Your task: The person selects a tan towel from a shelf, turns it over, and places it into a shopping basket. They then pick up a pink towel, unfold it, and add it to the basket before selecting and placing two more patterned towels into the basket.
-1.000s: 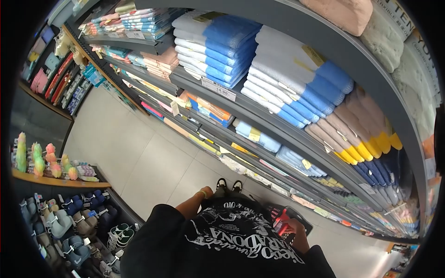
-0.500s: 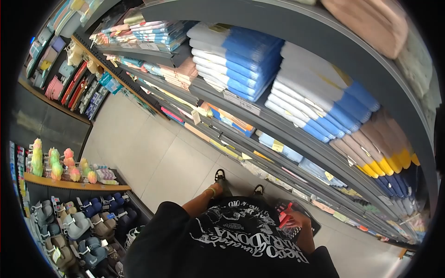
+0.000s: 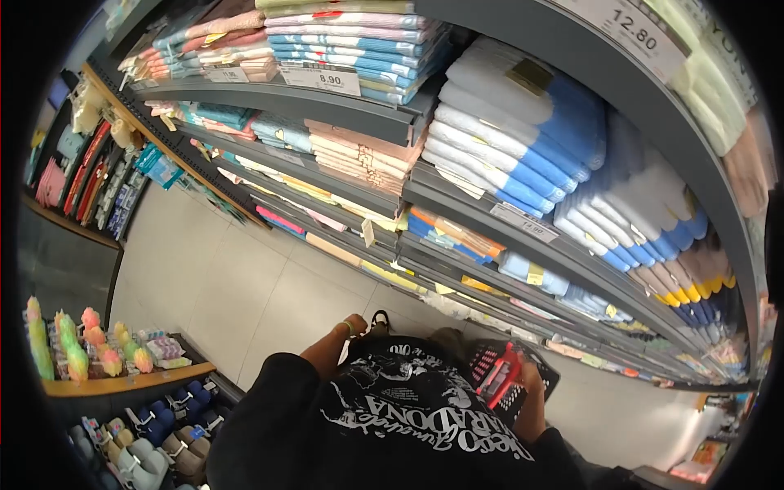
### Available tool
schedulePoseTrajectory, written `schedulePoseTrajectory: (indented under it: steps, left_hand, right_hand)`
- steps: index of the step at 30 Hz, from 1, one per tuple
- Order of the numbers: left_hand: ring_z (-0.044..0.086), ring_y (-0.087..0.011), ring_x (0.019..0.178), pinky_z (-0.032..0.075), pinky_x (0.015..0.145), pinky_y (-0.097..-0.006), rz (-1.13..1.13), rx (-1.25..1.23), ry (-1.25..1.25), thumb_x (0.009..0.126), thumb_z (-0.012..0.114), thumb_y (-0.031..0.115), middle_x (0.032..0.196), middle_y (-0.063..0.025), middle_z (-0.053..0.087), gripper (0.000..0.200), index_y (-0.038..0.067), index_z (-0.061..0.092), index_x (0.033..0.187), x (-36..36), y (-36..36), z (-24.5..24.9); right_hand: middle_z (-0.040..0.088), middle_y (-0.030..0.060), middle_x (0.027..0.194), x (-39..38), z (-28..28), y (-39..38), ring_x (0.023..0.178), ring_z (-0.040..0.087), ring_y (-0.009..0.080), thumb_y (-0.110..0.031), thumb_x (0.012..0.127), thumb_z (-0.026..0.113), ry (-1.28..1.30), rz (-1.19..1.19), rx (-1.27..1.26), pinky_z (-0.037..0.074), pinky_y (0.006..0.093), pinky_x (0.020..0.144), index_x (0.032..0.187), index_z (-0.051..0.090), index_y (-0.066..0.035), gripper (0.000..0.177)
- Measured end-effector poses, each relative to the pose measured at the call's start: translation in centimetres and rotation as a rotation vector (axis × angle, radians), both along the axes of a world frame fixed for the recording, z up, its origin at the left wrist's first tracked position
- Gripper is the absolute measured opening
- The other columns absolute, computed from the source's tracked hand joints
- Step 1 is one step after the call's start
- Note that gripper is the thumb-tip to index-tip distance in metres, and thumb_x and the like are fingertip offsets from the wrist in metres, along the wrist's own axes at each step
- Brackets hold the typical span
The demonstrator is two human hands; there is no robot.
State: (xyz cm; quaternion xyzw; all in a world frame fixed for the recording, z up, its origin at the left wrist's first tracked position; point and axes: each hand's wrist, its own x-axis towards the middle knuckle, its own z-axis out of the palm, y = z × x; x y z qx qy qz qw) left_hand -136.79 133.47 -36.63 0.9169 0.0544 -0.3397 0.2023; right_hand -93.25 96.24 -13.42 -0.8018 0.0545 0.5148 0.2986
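My right hand (image 3: 531, 376) is wrapped round the red handle (image 3: 508, 374) of a black shopping basket (image 3: 487, 357) with holes in its sides. The basket hangs at my right side, partly behind my forearm and shirt. What lies inside it, if anything, I cannot make out. My left hand (image 3: 354, 324) hangs low at my left, with a band at the wrist, above the floor and near my shoe (image 3: 380, 318). From above I see mostly its back, and its fingers are too hidden to read. It touches no shelf goods.
Shelves ahead and to the right hold folded blue-and-white towels (image 3: 514, 122), pink-and-blue towels (image 3: 343, 49) and price tags (image 3: 322, 79). At lower left stands a rack of clogs (image 3: 143, 465) under colourful items (image 3: 94, 343). A tiled aisle (image 3: 269, 302) runs between them.
The view has shifted, and the shelves and towels appear farther right. My left hand has swung up and inward slightly. My right hand still grips the basket, whose holes show more fully.
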Motion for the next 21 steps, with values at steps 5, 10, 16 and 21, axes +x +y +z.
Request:
schedulePoseTrajectory:
  steps: [5,10,16,21]
  left_hand:
    - [0.066,-0.0260,0.092,0.055,0.072,-0.0393,-0.004,0.022,0.113,0.061,0.079,0.020,0.095,-0.0025,0.070,0.034,0.018,0.071,0.094,-2.8,1.5,0.9]
    - [0.065,-0.0256,0.097,0.055,0.077,-0.0375,-0.020,0.006,0.029,0.063,0.075,0.011,0.098,-0.0029,0.069,0.037,0.018,0.070,0.099,-2.2,2.7,2.1]
    - [0.067,-0.0188,0.088,0.056,0.069,-0.0341,1.200,-0.808,-0.017,0.094,0.055,0.023,0.105,-0.0088,0.068,0.026,0.010,0.060,0.116,5.1,3.8,14.6]
    - [0.062,-0.0179,0.105,0.050,0.088,-0.0329,1.054,-1.150,-0.224,0.098,0.051,0.018,0.117,-0.0081,0.065,0.026,0.012,0.059,0.121,10.9,4.6,24.8]
  right_hand:
    - [0.065,0.0256,0.093,-1.6,2.6,5.7,0.087,0.063,0.0424,-0.030,0.082,0.062,-1.119,0.482,0.022,0.051,0.0458,0.077,0.101,0.064,0.000,0.035]
    - [0.062,0.0146,0.094,-6.4,16.6,19.6,0.074,0.063,0.0241,-0.003,0.087,0.060,-1.144,0.248,0.543,0.052,0.0335,0.065,0.108,0.059,-0.003,0.021]
    - [0.062,0.0145,0.093,-9.2,20.8,28.1,0.074,0.062,0.0215,0.000,0.082,0.065,-1.259,0.075,0.812,0.051,0.0307,0.061,0.108,0.057,0.000,0.027]
    - [0.063,0.0132,0.077,-7.9,20.4,30.6,0.065,0.061,0.0213,-0.005,0.081,0.067,-1.230,0.319,0.694,0.049,0.0347,0.058,0.089,0.062,0.002,0.011]
